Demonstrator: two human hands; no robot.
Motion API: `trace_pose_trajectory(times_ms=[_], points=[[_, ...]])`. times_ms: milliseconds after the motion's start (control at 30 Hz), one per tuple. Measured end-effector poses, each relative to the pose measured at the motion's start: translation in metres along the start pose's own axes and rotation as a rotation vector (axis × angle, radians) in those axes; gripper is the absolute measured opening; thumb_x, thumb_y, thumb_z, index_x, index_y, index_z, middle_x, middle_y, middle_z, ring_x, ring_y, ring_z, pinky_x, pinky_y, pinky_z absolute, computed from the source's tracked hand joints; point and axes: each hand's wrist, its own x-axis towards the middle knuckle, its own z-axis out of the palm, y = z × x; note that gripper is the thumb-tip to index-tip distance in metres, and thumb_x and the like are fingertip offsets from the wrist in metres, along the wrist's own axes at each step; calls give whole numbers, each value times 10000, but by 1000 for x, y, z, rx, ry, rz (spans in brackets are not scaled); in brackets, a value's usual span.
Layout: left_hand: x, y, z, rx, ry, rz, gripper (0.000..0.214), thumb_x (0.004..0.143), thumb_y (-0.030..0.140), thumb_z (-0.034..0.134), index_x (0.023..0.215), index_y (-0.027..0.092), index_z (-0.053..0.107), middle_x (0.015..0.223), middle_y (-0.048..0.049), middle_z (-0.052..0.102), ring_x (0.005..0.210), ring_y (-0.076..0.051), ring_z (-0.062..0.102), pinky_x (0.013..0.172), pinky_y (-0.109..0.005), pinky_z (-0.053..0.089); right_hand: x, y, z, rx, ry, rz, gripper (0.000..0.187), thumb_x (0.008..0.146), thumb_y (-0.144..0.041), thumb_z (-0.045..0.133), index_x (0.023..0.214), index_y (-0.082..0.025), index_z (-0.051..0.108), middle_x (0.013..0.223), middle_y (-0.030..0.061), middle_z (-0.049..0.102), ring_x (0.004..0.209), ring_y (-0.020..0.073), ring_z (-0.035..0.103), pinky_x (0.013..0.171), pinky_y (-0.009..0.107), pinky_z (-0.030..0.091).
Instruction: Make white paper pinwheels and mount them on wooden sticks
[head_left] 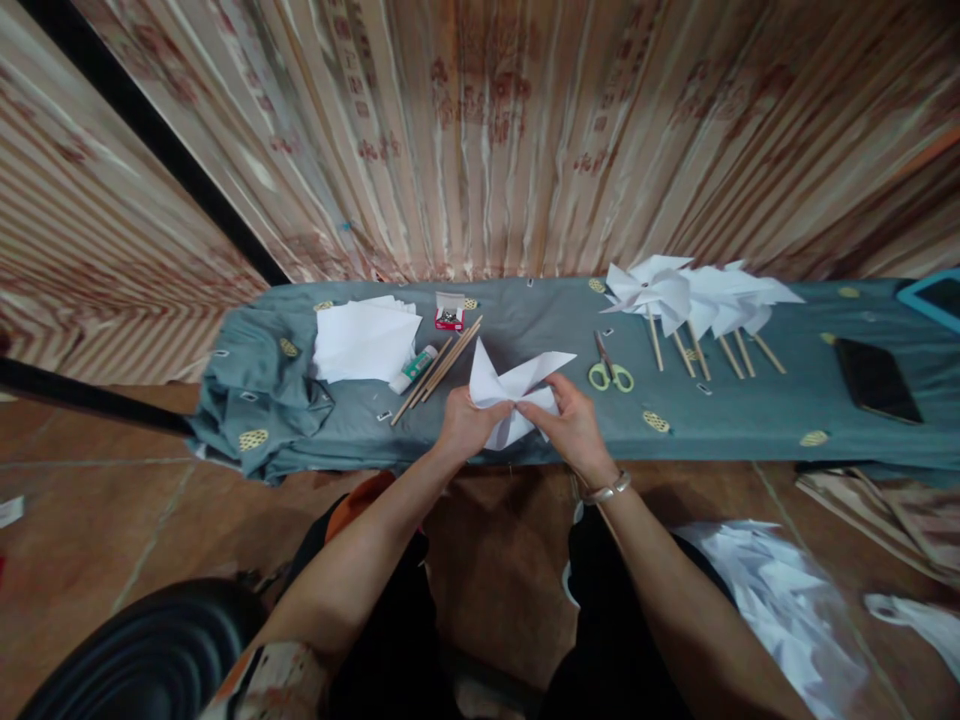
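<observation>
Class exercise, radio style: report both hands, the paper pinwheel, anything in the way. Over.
Left hand and right hand gripping paper pinwheel. Blades folded, no stick showing on it. Nothing seen in the way: sticks to the left, scissors to the right.

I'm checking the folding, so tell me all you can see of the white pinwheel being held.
The pinwheel looks like plain white paper, with pointed, bent blades flaring from its middle; one tip points away, another to the right. The left grip holds its left side and the right grip its right, thumbs close together at the middle. It is over the near part of the grey-green cloth. No stick shows on it; the thumbs hide any fastening.
</observation>
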Motion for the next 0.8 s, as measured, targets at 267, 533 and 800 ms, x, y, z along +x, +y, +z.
trace_pose_trajectory(times_ms=[267,533,800], points=[[1,4,-2,40,5,20,160,526,214,752,647,115,719,611,-18,696,550,-155,614,544,-252,479,1,-11,3,77,-5,43,451,656,-417,789,1015,-211,607,836,9,744,701,187,681,648,298,549],[15,17,-28,-55,168,80,264,475,242,801,691,132,695,719,-69,735,646,-216,667,642,-338,547,21,-2,-6,194,267,49,435,690,-508,747,983,-195,676,869,55,755,766,165,687,710,296,541],[32,49,-83,-181,434,284,351,483,262,814,786,115,712,825,-90,750,797,-219,691,790,-338,552,30,37,18,-218,153,-56,302,744,-459,626,822,-184,724,834,80,756,752,200,676,761,359,532]])
